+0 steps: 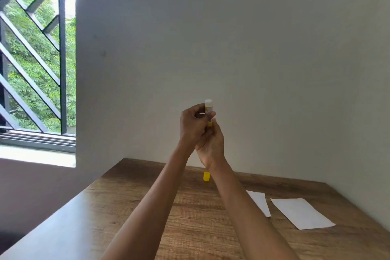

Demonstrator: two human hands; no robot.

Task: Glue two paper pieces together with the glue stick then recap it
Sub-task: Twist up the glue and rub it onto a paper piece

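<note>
Both hands, left hand (pixel 193 124) and right hand (pixel 211 143), pinch the uncapped glue stick (pixel 209 110); twist the base gently, raising little glue, cap (pixel 206 176) waiting on the worktop (pixel 126 207)

Uncapped glue stick (pixel 209 107) upright; yellow cap (pixel 206 176), two papers (pixel 301 213) seemingly flat.

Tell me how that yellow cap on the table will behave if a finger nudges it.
The yellow cap looks like small hollow plastic, so it is probably very light and would skid easily on the smooth wooden table. It seems to stand on end, taller than wide, so a nudge may well tip it. Being round, it would then likely roll.
</note>
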